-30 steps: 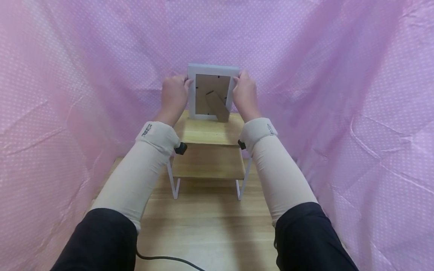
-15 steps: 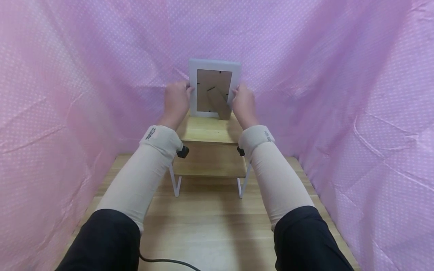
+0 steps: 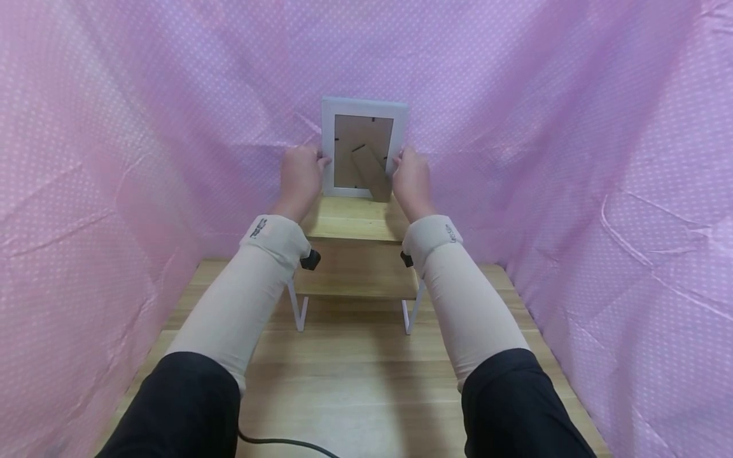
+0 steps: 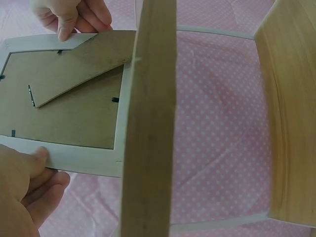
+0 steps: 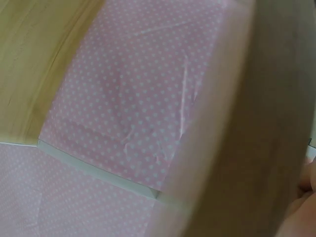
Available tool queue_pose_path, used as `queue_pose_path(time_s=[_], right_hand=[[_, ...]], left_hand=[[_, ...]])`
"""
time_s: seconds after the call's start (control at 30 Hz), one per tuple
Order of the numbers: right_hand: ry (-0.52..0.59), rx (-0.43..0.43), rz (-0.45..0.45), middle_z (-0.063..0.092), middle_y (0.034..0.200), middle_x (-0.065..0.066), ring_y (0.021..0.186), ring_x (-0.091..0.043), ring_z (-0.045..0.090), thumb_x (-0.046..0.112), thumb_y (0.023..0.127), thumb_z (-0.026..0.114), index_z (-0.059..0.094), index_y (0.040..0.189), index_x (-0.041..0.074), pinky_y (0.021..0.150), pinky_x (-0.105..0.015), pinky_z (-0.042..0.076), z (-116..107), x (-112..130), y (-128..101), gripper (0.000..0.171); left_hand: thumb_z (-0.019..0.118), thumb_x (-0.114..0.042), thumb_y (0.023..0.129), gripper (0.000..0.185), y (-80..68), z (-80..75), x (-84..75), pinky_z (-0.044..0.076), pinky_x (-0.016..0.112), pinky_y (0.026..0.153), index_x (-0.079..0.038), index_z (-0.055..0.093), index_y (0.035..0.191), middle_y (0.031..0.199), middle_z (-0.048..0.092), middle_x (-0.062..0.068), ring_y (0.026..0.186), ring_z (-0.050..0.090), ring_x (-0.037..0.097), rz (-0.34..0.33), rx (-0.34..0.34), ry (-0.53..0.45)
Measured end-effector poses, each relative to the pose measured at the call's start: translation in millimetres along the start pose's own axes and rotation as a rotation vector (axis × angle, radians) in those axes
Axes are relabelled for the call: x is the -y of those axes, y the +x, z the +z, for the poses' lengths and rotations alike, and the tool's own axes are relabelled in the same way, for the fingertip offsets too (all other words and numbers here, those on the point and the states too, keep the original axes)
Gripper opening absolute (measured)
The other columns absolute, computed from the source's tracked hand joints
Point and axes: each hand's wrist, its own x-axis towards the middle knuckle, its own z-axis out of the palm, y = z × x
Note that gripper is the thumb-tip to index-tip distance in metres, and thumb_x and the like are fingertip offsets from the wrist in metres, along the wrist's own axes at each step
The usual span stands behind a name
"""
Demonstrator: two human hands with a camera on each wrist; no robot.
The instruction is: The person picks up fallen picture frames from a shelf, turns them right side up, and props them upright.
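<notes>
A white picture frame point(image 3: 329, 146) stands upright on the top board point(image 3: 355, 219) of a small wooden shelf, its brown back toward me. The easel leg point(image 3: 371, 173) on that back is swung out at a slant, its foot down by the board. My left hand point(image 3: 300, 175) pinches the frame's left side, thumb on the back face and fingers around the edge. On the opposite side my right hand point(image 3: 412, 178) holds it likewise. In the left wrist view both thumbs press the white border. Only a bit of hand point(image 5: 303, 207) shows at the right wrist view's edge.
Below the top board is a lower board point(image 3: 355, 273), carried on white metal legs point(image 3: 408, 318). Pink dotted sheeting point(image 3: 515, 127) hangs behind and on both sides. A black cable point(image 3: 286, 441) lies on the wooden surface point(image 3: 343, 381) near my left sleeve.
Both hands have slid lower along the frame's sides. The frame sits slightly higher in the view, and the shelf has shifted a little with the camera.
</notes>
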Motion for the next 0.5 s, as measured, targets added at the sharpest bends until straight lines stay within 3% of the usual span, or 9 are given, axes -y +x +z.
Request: queue_pose_path(time_s=[0.27,0.5], right_hand=[[-0.029,0.015,-0.011,0.069,0.115,-0.017,0.112,-0.032,0.065,0.007,0.105,0.05,0.059,0.112,-0.001,0.092,-0.035,0.056,4.1,1.2,1.1,0.013],[-0.042,0.013,-0.018,0.068,0.111,-0.018,0.106,-0.033,0.065,0.008,0.105,0.051,0.06,0.11,-0.002,0.09,-0.038,0.056,4.5,3.3,2.1,0.014]], left_hand=[[0.066,-0.022,0.1,0.023,-2.0,-2.5,1.0,0.056,0.039,0.094,-0.003,0.076,0.106,0.105,0.075,0.015,0.1,0.071,0.032,-0.003,-0.02,0.039],[0.064,-0.025,0.102,0.025,-2.1,-5.5,0.4,0.054,0.04,0.098,-0.004,0.075,0.108,0.107,0.075,0.015,0.103,0.067,0.032,-0.028,0.024,0.067]])
